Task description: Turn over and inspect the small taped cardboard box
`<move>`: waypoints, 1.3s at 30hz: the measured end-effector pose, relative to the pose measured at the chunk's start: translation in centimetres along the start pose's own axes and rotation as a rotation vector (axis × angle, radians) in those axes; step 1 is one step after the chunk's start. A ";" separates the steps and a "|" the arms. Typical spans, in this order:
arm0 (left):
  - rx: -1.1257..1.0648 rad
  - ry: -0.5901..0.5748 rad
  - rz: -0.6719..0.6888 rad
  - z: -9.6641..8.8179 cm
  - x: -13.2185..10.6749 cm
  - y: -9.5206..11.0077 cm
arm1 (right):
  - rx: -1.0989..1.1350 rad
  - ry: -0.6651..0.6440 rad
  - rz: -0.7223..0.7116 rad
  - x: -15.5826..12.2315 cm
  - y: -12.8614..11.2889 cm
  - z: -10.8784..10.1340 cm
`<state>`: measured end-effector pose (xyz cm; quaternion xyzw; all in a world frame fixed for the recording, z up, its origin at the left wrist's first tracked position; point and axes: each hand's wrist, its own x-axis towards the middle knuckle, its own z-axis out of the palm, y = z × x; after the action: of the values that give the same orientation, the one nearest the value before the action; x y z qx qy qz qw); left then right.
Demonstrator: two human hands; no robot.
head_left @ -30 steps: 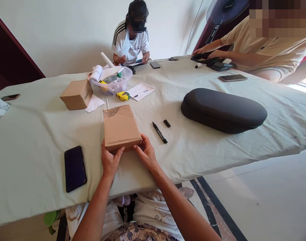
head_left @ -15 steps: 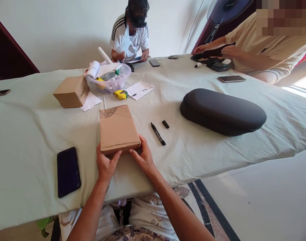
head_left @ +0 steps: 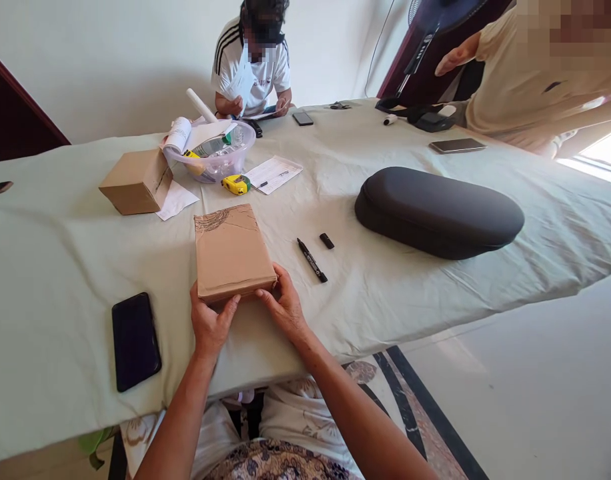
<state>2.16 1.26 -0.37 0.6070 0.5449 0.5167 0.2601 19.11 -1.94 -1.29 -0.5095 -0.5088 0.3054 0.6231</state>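
A clear plastic bowl (head_left: 213,163) is seen at the far side of the table (head_left: 60,267), just beside a yellow tape measure (head_left: 236,184). It is filled with mixed items: a plastic bottle with a green cap, rolled papers and a white tube sticking up and out over the rim; the rest cannot be made out. A second, smaller cardboard box (head_left: 134,181) is set to the left of the bowl, closed, with a white sheet partly under it. A dark oval case (head_left: 438,212) is laid shut on the right part of the table.

The brown parcel (head_left: 232,252) is placed flat on the cloth-covered table, near its front edge, directly ahead of the person. It is rectangular and wrapped in brown paper under glossy tape, with creases across the top and a dark scribbled mark at the far left corner. Its near end is gripped from both sides: the left hand (head_left: 210,323) is closed on the near left corner, thumb laid along the front edge; the right hand (head_left: 285,307) is pinched on the near right corner, fingers curled against the side.

A black phone (head_left: 135,340) is laid face up to the left of the parcel, apart from it. An uncapped black marker (head_left: 311,259) and its cap (head_left: 327,241) are laid to the right, near but not touching.
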 end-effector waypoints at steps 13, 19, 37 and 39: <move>-0.095 0.014 -0.073 -0.5 0.2 0.6 | 0.029 0.003 -0.059 0.0 -0.5 -0.5; -0.101 0.017 -0.091 -0.5 0.3 0.7 | 0.034 0.018 -0.056 -0.1 -0.8 -0.4; -0.158 0.014 -0.072 -0.5 -0.4 0.4 | 0.020 0.040 -0.062 -0.5 -0.8 -1.0; -0.104 0.049 -0.041 -0.4 -0.4 0.3 | -0.013 0.038 -0.051 -0.4 -0.7 -1.1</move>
<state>1.97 0.69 -0.16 0.5685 0.5357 0.5538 0.2883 19.92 -2.87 -0.74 -0.5060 -0.5119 0.2762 0.6369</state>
